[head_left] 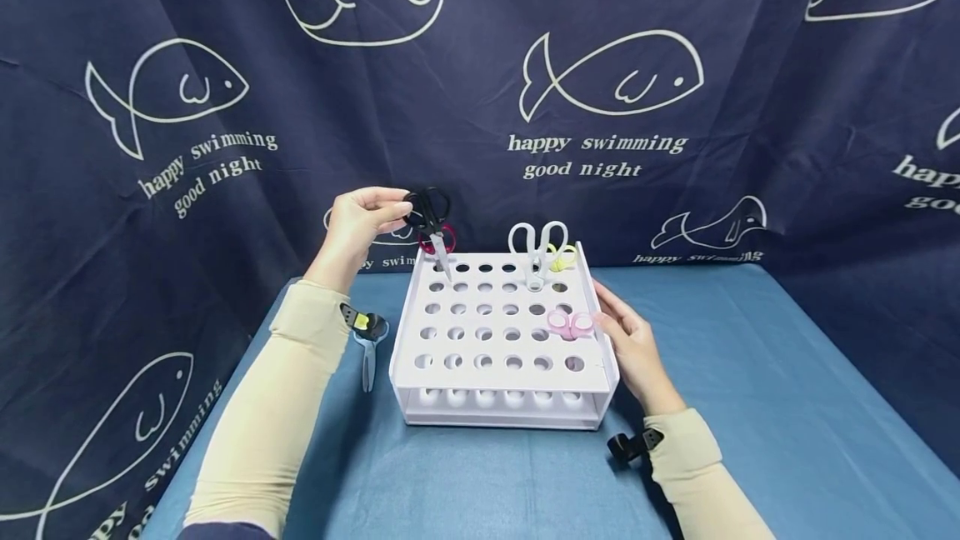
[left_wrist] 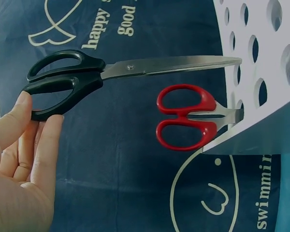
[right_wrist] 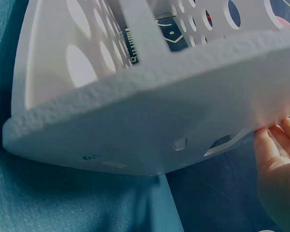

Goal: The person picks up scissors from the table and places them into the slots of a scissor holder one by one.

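Note:
My left hand (head_left: 363,223) pinches one handle loop of the black-handled scissors (left_wrist: 70,82) between thumb and fingers. Their closed blades point down at the back left of the white rack (head_left: 497,373), tips right at its holes. Just beside them, red-handled scissors (left_wrist: 186,117) stand in a back-left corner hole. My right hand (head_left: 633,348) rests against the rack's right side wall, fingers along it; the right wrist view shows the fingertips touching the white panel (right_wrist: 150,130). Pink scissors (head_left: 570,323), white scissors (head_left: 537,244) and yellow scissors (head_left: 561,257) also stand in the rack.
Light blue scissors (head_left: 367,357) lie on the blue tablecloth (head_left: 495,482), left of the rack and near the left wrist's camera. A dark blue curtain (head_left: 465,107) with white fish drawings hangs behind the table.

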Motion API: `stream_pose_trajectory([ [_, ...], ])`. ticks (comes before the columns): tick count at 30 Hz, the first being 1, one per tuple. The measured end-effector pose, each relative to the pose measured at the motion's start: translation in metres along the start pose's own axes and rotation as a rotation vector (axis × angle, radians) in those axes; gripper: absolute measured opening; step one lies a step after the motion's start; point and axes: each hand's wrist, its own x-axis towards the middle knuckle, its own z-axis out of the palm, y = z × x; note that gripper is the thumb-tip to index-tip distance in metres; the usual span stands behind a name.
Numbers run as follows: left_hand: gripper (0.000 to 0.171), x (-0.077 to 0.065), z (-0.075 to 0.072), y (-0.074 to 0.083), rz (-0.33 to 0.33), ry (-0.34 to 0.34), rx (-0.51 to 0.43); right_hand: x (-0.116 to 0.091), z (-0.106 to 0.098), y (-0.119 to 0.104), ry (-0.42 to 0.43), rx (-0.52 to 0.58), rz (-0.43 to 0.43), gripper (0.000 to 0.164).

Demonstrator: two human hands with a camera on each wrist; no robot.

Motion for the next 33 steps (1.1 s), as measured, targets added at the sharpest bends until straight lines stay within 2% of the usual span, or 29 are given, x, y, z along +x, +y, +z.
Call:
stream_pose_trajectory([
  [6, 0.03, 0.003, 0.005, -0.007, -0.003, -0.026, -0.001, 0.0, -0.001, 0.001, 0.002, -0.003, 0.001, 0.053],
  [13, 0.029, 0.002, 0.01, -0.01, -0.006, -0.042, 0.044, -0.001, -0.002, 0.0, 0.012, -0.014, 0.001, 0.052],
  [21, 0.032, 0.001, 0.012, -0.013, -0.048, -0.062, 0.08, 0.0, -0.001, 0.002, 0.011, -0.015, -0.002, 0.051],
  [33, 0.028, 0.001, 0.014, -0.021, -0.052, -0.095, 0.074, 0.0, -0.001, 0.002, 0.005, -0.006, -0.007, 0.051],
])
